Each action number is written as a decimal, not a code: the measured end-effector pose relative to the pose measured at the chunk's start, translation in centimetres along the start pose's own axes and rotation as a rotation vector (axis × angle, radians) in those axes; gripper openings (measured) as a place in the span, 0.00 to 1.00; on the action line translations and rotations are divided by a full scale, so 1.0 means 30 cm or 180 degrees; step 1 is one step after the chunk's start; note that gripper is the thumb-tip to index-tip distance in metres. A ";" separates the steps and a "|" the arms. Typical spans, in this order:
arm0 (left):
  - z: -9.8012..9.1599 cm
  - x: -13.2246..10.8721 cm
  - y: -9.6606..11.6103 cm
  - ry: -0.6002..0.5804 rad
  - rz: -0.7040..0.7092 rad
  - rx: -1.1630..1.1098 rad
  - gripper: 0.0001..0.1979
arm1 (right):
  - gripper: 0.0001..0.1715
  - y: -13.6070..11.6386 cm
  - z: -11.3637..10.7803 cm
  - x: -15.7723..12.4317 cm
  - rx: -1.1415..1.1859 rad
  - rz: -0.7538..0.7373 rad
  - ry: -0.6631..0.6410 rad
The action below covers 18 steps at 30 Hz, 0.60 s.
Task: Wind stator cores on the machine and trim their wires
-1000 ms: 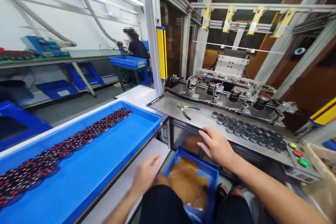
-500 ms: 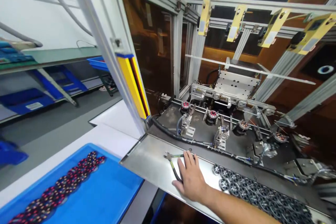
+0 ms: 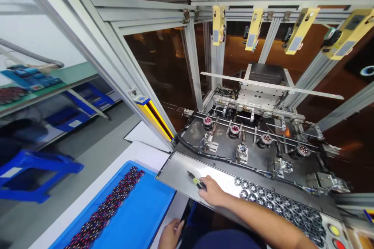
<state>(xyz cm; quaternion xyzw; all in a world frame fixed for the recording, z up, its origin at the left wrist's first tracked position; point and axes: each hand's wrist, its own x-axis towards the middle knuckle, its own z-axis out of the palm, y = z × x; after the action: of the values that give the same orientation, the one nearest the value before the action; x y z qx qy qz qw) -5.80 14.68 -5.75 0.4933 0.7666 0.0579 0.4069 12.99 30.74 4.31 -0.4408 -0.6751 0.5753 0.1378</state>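
Observation:
My right hand (image 3: 212,191) is closed around the handles of a pair of side cutters (image 3: 195,179) with green and black grips. Their jaws point left over the bare metal ledge (image 3: 175,167) at the machine's front. To the right of this hand, rows of dark ring-shaped parts (image 3: 274,200) with spoked centres lie on the same ledge. My left hand (image 3: 170,234) is low in the view, beside the blue tray (image 3: 149,210), with its fingers curled. Whatever it may hold is hidden.
Wound coils in red and black (image 3: 108,206) lie in a band along the tray. Behind the ledge stand several fixtures with round coils (image 3: 234,130). A yellow light curtain (image 3: 157,120) lines the left post. A blue stool (image 3: 37,175) stands at left; buttons (image 3: 334,230) sit at lower right.
My right hand has gone from lying over the spread side cutters to gripping them, with the handles brought together. My left hand has come into view at the bottom. The camera view has shifted.

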 end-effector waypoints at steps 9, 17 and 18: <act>0.020 0.070 0.278 0.0807 0.0995 0.0125 0.28 | 0.28 -0.277 0.022 0.206 0.2507 0.0016 0.0522; 0.074 0.247 0.398 0.1065 0.1752 0.0293 0.16 | 0.23 -0.405 -0.071 0.553 0.3449 0.0125 0.1570; 0.078 0.250 0.392 0.1128 0.1805 0.0326 0.16 | 0.20 -0.403 -0.077 0.585 0.3504 0.0169 0.1670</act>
<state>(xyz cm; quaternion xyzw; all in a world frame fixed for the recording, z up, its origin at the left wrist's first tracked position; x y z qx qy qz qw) 2.77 25.93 -5.77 0.6890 0.6596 0.2151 0.2097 -0.77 46.09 10.23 -0.4485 -0.2110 0.7153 0.4927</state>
